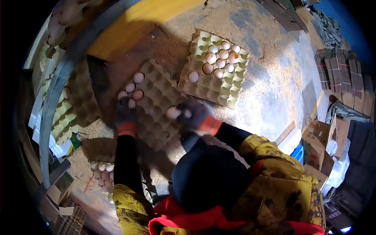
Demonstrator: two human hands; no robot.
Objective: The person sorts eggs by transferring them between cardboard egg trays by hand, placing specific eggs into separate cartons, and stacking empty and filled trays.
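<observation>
My right hand (194, 114), in a dark glove with an orange cuff, is closed around eggs above the right side of an egg tray (158, 92). One pale egg (173, 113) shows at its fingertips, and another light egg (188, 113) shows between the fingers. At the tray's left edge my left hand (124, 111), gloved alike, has its fingers curled at a pale egg (122, 95); shadow hides part of the grip. Close by are a white egg (138, 77) and a brown egg (138, 95). Most visible cups of this tray hold no egg.
A second tray (211, 88) with several eggs lies beyond; one egg (234, 58) has an orange patch. More eggs (103, 176) sit in a tray at lower left. A grey curved bar (55, 105) crosses the left side. Cardboard stacks (340, 72) and boxes (316, 143) stand right.
</observation>
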